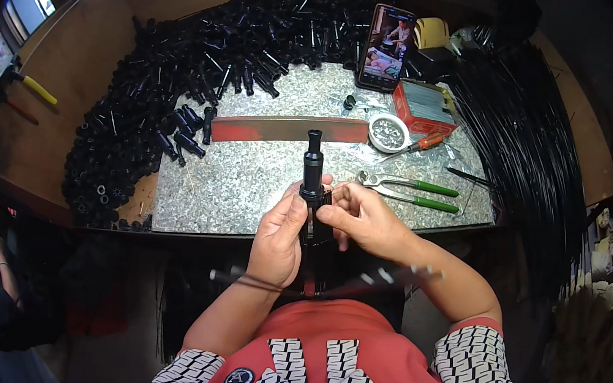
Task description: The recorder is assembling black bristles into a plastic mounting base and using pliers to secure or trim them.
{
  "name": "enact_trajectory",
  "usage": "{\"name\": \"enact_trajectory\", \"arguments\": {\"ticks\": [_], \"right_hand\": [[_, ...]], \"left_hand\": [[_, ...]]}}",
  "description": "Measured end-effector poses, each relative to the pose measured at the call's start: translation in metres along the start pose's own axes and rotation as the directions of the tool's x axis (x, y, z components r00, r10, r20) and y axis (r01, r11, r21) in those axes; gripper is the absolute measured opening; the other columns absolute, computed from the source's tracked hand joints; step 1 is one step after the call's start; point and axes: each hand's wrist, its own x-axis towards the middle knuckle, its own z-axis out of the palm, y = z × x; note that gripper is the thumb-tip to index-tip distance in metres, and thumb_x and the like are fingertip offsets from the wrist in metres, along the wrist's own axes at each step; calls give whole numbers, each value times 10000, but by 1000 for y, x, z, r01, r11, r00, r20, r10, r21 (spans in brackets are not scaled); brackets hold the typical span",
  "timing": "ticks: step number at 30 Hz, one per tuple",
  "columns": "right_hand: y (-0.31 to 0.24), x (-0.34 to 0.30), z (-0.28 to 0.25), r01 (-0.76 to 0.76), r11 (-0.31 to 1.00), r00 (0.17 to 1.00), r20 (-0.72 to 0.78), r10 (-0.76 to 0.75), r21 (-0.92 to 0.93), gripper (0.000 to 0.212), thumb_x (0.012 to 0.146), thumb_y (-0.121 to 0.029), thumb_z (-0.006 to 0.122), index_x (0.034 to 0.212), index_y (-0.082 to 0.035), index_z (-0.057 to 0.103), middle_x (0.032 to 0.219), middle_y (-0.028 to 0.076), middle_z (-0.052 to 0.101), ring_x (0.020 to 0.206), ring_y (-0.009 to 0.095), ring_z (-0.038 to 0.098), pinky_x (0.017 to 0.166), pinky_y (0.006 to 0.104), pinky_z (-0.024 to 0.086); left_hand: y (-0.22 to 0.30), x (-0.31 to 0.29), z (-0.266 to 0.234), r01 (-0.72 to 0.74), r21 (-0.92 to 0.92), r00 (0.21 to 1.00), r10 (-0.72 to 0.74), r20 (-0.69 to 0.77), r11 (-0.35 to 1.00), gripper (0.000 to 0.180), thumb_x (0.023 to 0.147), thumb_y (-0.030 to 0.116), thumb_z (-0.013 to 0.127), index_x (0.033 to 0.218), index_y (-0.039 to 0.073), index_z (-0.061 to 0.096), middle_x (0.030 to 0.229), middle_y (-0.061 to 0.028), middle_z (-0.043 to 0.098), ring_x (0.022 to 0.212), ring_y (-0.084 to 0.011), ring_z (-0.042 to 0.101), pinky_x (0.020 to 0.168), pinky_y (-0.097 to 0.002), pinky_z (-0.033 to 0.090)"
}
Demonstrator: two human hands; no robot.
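My left hand [281, 238] is closed around a black tubular part [313, 171] with a narrower, flared top, standing nearly upright over the worktop's front edge. On the part's right side, near its lower end, my right hand [359, 217] grips with thumb and fingers bent; their tips are partly hidden. Below my hands, thin dark rods with pale tips [388, 278] stretch out to both sides, smeared by motion. How they join the tubular part is hidden. Nearest to my right hand on the worktop lie pincers with green handles [428, 194].
The speckled worktop [232, 175] holds a red-edged strip [291, 130], a white bowl of small metal pieces [388, 133], an orange-handled screwdriver [426, 143], a red box [425, 108] and a propped phone [387, 48]. Black tubular parts [224, 51] heap at left; long black rods [533, 150] lie right.
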Motion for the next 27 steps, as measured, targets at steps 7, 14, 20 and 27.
{"name": "enact_trajectory", "arguments": {"ticks": [7, 14, 20, 27], "right_hand": [[12, 0, 18, 50, 972, 997, -62, -37, 229, 306, 918, -279, 653, 942, 12, 564, 693, 6, 578, 510, 65, 516, 455, 213, 397], [-1, -8, 28, 202, 979, 979, 11, -202, -24, 332, 974, -252, 564, 738, -18, 571, 638, -8, 543, 505, 52, 514, 461, 221, 392], [9, -6, 29, 213, 975, 977, 6, -214, 61, 335, 970, -288, 567, 772, -24, 621, 610, -6, 550, 475, 58, 523, 437, 225, 400], [0, -6, 21, 184, 982, 967, 169, -188, 40, 368, 986, -318, 534, 756, -39, 605, 659, -23, 552, 519, 63, 544, 474, 216, 410]], "left_hand": [[2, -4, -12, -11, -172, 993, 31, 117, 985, 407, 1023, 218, 413, 1336, -42, 432, 1358, -145, 471, 1137, -192, 556, 954, -317, 475], [4, -1, -24, -16, -174, 994, 35, 105, 985, 411, 970, 204, 529, 1266, -80, 506, 1392, -197, 448, 1303, -318, 433, 1101, -444, 336], [4, -2, -30, 48, -251, 990, -13, 138, 967, 376, 956, 189, 553, 1270, -18, 544, 1401, -148, 461, 1371, -382, 327, 1137, -483, 265], [8, -2, -34, 99, -269, 954, -14, 301, 958, 355, 965, 192, 532, 1263, 2, 559, 1429, -117, 441, 1412, -404, 228, 1150, -515, 234]]}}
